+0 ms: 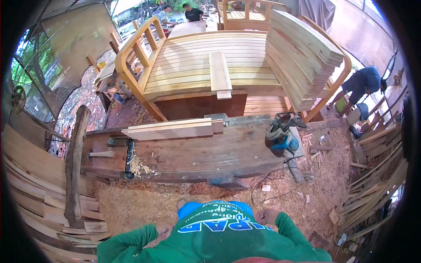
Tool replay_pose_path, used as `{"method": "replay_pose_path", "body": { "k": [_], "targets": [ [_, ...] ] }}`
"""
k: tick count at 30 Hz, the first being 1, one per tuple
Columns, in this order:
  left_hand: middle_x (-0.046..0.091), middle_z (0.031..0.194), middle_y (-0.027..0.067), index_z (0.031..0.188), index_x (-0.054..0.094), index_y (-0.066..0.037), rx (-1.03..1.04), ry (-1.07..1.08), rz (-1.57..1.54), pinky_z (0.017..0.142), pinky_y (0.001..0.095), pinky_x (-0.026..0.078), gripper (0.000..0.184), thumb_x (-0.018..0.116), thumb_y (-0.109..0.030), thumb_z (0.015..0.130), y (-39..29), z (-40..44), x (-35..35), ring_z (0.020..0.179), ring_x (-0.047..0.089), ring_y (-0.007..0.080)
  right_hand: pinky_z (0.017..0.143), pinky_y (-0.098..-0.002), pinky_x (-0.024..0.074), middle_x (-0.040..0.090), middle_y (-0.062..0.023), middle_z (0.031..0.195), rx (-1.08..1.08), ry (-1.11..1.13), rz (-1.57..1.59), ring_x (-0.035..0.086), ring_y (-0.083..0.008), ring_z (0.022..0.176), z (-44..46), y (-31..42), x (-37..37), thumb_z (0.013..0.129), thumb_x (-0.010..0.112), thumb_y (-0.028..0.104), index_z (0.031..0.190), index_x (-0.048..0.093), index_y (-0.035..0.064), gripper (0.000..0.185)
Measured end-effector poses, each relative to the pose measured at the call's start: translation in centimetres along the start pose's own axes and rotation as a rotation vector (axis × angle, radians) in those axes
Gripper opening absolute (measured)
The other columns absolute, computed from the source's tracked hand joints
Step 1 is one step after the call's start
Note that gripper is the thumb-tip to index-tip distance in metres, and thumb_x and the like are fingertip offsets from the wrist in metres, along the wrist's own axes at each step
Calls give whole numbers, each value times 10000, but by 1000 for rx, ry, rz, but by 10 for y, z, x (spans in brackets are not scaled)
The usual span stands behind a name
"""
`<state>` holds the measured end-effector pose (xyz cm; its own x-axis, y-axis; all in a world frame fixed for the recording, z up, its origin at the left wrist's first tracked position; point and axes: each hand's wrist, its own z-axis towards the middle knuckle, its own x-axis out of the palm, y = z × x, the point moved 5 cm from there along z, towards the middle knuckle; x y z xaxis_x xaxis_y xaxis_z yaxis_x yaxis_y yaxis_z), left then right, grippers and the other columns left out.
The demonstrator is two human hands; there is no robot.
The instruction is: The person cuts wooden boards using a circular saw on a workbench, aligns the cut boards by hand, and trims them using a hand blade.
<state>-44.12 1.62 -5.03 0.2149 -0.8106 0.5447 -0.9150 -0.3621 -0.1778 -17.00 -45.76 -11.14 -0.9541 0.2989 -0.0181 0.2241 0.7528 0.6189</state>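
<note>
My left hand (164, 230) is at the left side of my green shirt (215, 239), close to my waist. On the other side, my right hand (266, 216) rests against the shirt near its hem. The fingers of both hands are small and partly hidden, so their grip does not show. In front of me stands a thick wooden workbench (197, 160). Narrow boards (171, 130) lie along its far edge. A blue and black power tool (281, 138) sits at its right end, its cord trailing to the ground.
Behind the bench, a slatted wooden bench (188, 61) carries a stack of boards (302, 57). A rough log (76, 166) leans at left. Scrap wood (377, 162) is piled at right. One person (364, 81) bends over at right; others are at the back. Shavings cover the ground.
</note>
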Motion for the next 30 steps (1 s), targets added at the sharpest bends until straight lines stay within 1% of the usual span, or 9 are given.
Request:
{"method": "replay_pose_path", "body": {
  "k": [6,10,13,16,19,22,27,28,30],
  "targets": [
    [732,1214,54,1253,652,-34,306,13,131,968,321,535,359,657,-63,896,-22,18,-30,1049,691,143,706,-307,562,738,3,869,-21,21,149,677,-112,774,5,49,7,823,836,204,1051,735,46,295],
    [726,1153,-4,1237,644,-108,348,-119,232,875,318,533,317,671,-116,922,-33,41,-60,952,669,104,814,-301,550,742,9,931,-67,-49,-105,656,-91,859,11,58,13,857,824,160,1050,737,49,239],
    [724,1057,39,1216,666,-141,374,-282,700,829,331,520,288,668,-189,933,-55,40,-64,908,652,124,769,-299,526,718,19,880,-130,-92,-188,626,-88,806,16,70,17,830,824,151,940,715,47,187],
    [698,1006,124,1154,690,-115,404,-414,1255,806,381,538,285,675,-264,912,-95,7,-21,889,670,228,749,-363,544,712,-35,829,-97,-67,-202,647,-152,768,30,66,21,789,795,219,988,730,87,248],
    [703,989,177,1101,710,-94,853,-465,1517,819,465,549,305,673,-304,883,-110,-6,-5,900,687,352,680,-394,519,692,-46,760,-108,-209,-137,618,-162,701,44,57,31,810,734,253,890,703,74,198],
    [722,938,188,1076,717,-92,954,-460,1427,845,522,545,281,657,-283,880,-104,22,-20,902,696,421,689,-395,522,685,-74,743,-50,-369,-110,631,-180,702,49,62,36,791,720,258,854,693,52,217],
    [744,976,229,1131,717,-57,606,-646,1156,908,481,557,324,627,-246,885,-106,46,-39,947,722,394,730,-381,541,722,-96,823,115,-592,48,680,-188,787,53,62,37,783,725,218,855,721,65,169],
    [752,997,229,1145,719,-44,556,-670,1062,919,473,560,342,625,-245,883,-104,56,-49,951,729,381,742,-380,550,733,-96,853,-36,-579,-191,687,-189,807,61,63,32,804,721,207,883,731,65,163],
    [768,1060,194,1201,708,-30,379,-328,452,947,454,564,386,619,-243,892,-95,69,-74,978,742,327,766,-378,568,756,-95,914,-338,-527,-669,703,-190,846,73,58,33,845,712,186,941,749,66,158]
  ]
}}
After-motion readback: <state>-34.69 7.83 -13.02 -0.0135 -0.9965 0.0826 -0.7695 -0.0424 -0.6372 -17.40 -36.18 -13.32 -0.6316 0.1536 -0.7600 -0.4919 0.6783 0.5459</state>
